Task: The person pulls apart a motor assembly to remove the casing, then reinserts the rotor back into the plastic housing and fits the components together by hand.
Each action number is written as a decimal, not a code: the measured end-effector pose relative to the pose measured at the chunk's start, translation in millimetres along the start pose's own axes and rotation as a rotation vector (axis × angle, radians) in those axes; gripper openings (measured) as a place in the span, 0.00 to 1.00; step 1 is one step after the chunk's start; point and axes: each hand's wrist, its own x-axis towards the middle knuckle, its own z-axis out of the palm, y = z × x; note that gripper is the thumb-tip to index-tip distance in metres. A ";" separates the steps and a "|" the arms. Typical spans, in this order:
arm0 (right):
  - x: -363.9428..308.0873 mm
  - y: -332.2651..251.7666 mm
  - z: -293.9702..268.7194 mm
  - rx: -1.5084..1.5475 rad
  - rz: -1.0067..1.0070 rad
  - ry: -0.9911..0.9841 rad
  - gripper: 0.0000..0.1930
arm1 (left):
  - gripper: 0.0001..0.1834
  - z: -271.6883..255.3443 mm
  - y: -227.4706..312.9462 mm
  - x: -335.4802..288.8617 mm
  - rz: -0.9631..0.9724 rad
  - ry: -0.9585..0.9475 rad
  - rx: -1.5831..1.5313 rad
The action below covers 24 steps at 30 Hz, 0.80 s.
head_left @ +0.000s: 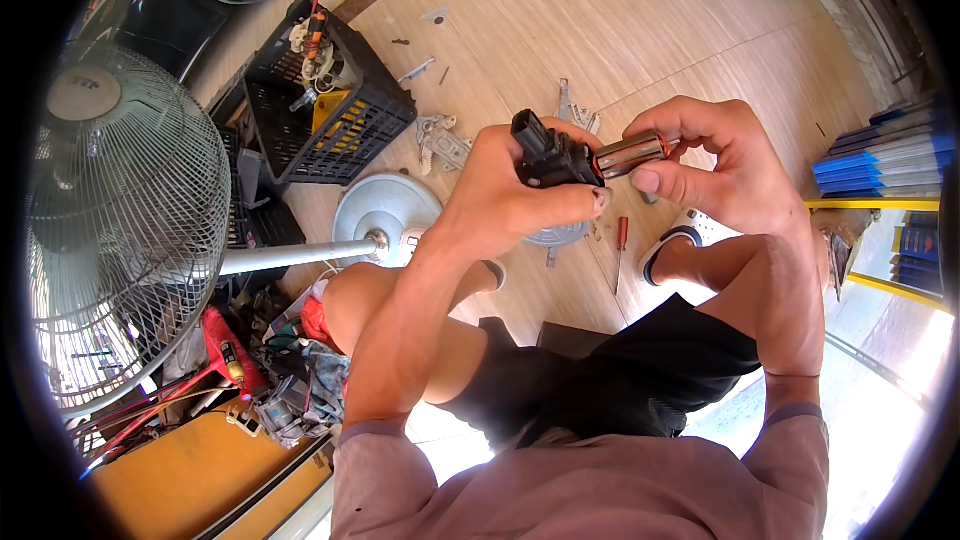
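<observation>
My left hand [497, 183] is wrapped round a black plastic motor housing [562, 162] with a square connector sticking up at its upper left. Out of the housing's right side comes a shiny metal motor armature [633, 153], with copper-coloured windings at its ends. The fingertips and thumb of my right hand [715, 155] close on the armature's outer end. Both parts are held in line above the floor, between my knees. How deep the armature sits in the housing is hidden.
A red-handled screwdriver [622, 240] and metal window-regulator-like parts [443, 143] lie on the tiled floor. To the left stand a black crate [365, 130] of parts and a large fan [130, 210]. A shelf [870, 204] with blue packets is at right.
</observation>
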 end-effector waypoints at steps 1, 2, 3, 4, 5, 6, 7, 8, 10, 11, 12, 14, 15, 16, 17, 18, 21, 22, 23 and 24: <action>0.4 -0.3 1.2 0.027 -0.003 0.014 0.17 | 0.22 0.3 0.0 -0.1 0.015 0.001 0.003; 0.7 -0.7 2.2 0.053 -0.007 0.027 0.16 | 0.21 0.7 0.1 -0.2 0.030 0.002 0.005; 0.6 -1.1 3.2 0.053 -0.007 0.027 0.16 | 0.21 1.4 1.1 -0.2 0.030 0.002 0.005; 0.1 -1.8 4.0 0.060 -0.010 0.052 0.16 | 0.21 2.6 2.6 -0.4 0.015 0.008 -0.019; -0.6 -2.5 4.4 0.067 -0.013 0.077 0.15 | 0.21 3.4 3.5 -0.5 -0.001 0.014 -0.042; -1.4 -3.7 3.6 0.066 -0.013 0.077 0.15 | 0.21 3.2 2.4 -0.6 0.000 0.013 -0.043; -0.1 -5.2 2.5 0.044 -0.001 0.044 0.15 | 0.21 1.0 1.0 -0.7 0.013 0.006 -0.005; 1.2 -6.0 1.6 0.021 0.011 0.010 0.16 | 0.21 -0.8 0.4 -0.8 0.026 0.000 0.033; 1.6 -2.9 2.3 0.051 0.015 -0.002 0.16 | 0.21 -1.5 0.3 -1.7 0.024 -0.001 0.032; 1.3 -1.8 2.7 0.081 0.025 -0.015 0.16 | 0.21 -1.3 -0.3 -1.9 0.019 -0.004 0.028; 1.1 -2.3 3.5 0.080 0.025 -0.016 0.16 | 0.21 -1.4 -0.8 -1.1 0.019 -0.004 0.027; 0.5 -4.1 5.8 0.142 0.046 0.040 0.18 | 0.21 -1.3 -1.2 0.3 0.032 -0.006 0.018; 0.4 -4.3 5.2 0.142 0.046 0.037 0.18 | 0.21 -1.2 -0.4 -0.2 0.032 -0.003 0.017; 0.3 -4.9 3.3 0.094 0.036 0.014 0.18 | 0.22 -0.9 1.8 -0.4 0.024 -0.011 0.034; 0.2 -5.0 1.9 0.046 0.025 -0.009 0.18 | 0.22 -0.9 2.9 -0.7 0.015 -0.018 0.051; 0.5 -3.7 1.4 0.046 0.026 -0.011 0.18 | 0.22 -1.2 2.5 -1.0 0.015 -0.017 0.049; 0.8 -0.6 2.2 0.045 0.003 -0.034 0.19 | 0.22 -1.6 1.1 -0.9 0.012 -0.013 0.050; 0.1 -1.5 3.9 0.054 -0.014 0.001 0.18 | 0.22 -1.4 1.1 -0.7 0.013 -0.013 0.034; -0.2 -1.9 4.9 0.062 -0.032 0.037 0.17 | 0.22 -1.3 1.2 -0.7 0.014 -0.013 0.018; -0.2 -1.5 4.2 0.063 -0.032 0.035 0.17 | 0.22 -1.3 2.0 -1.1 0.013 -0.011 0.017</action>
